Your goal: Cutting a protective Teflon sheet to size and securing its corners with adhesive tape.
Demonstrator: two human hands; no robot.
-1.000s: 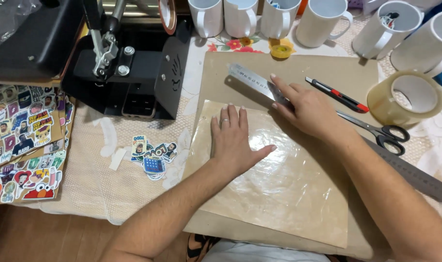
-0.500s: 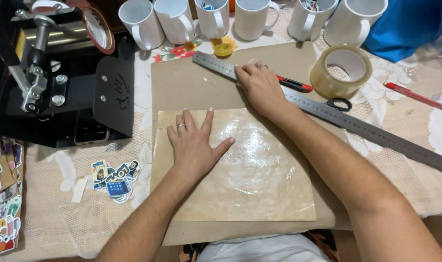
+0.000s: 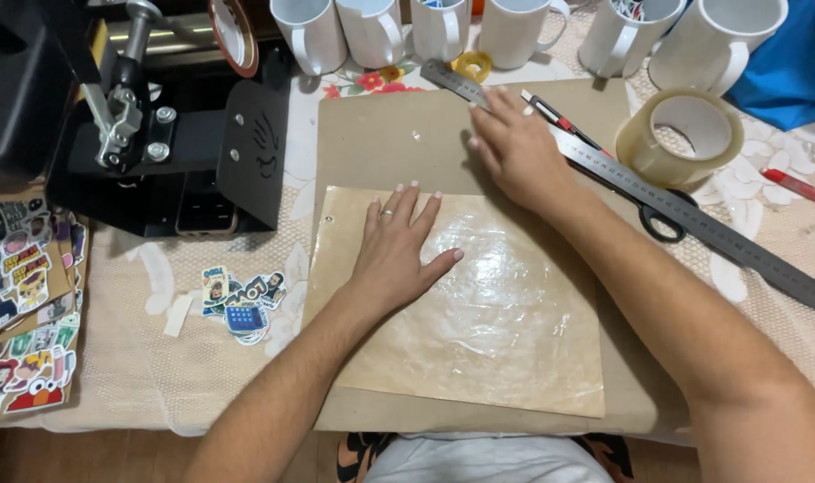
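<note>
Glossy sheet (image 3: 479, 304): thin tan sheet under a clear shiny film; lies flat on the brown board (image 3: 380, 143), toward its near edge and touching it all over; wrinkles in the film suggest it is light, limp and likely slippery; you would do best to press it flat with a palm rather than pinch it, or lift it by a corner

Left hand (image 3: 396, 250): flat on the sheet's far left part, fingers spread apart, palm down; it grips nothing, it only presses; a ring shows on one finger

Steel ruler (image 3: 640, 188): long, stiff and thin; runs on a slant from the mugs down toward the right; its far end lies over the board's far edge; likely to slide on the board unless held down

Right hand (image 3: 515, 148): laid on the ruler's far end, fingers open and extended; pressing, not clasping, as far as you can tell

Near the ruler: red-and-black craft knife (image 3: 555, 114) just beside the right hand; scissors (image 3: 662, 219) partly under the ruler; roll of clear tape (image 3: 682, 136) beyond it

Farther out: row of white mugs (image 3: 371, 31) along the far edge; black press machine (image 3: 157, 134) at left; loose stickers (image 3: 242, 300) on the lace tablecloth (image 3: 139, 358)
</note>
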